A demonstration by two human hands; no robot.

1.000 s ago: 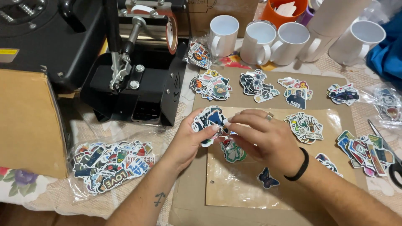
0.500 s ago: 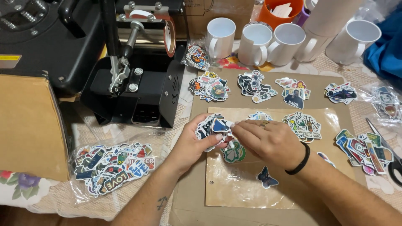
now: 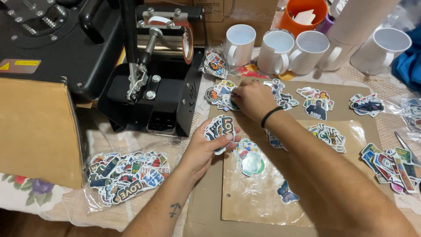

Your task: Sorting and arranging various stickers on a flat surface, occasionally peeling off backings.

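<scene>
Far left of the fingers, a clear bag of stickers (image 3: 125,177) lying flat on the counter (image 3: 52,206), within reach as stock. Left hand (image 3: 206,147) palm up, fingers clamped round a small stack of stickers (image 3: 220,128), fanned so the top one shows. Right hand (image 3: 252,98) reaching past it, fingertips pinching at, probably lifting, one from the sticker pile (image 3: 221,93) on the brown board (image 3: 342,85). Beyond the fingers, white mugs (image 3: 280,50) standing upright in a row
</scene>
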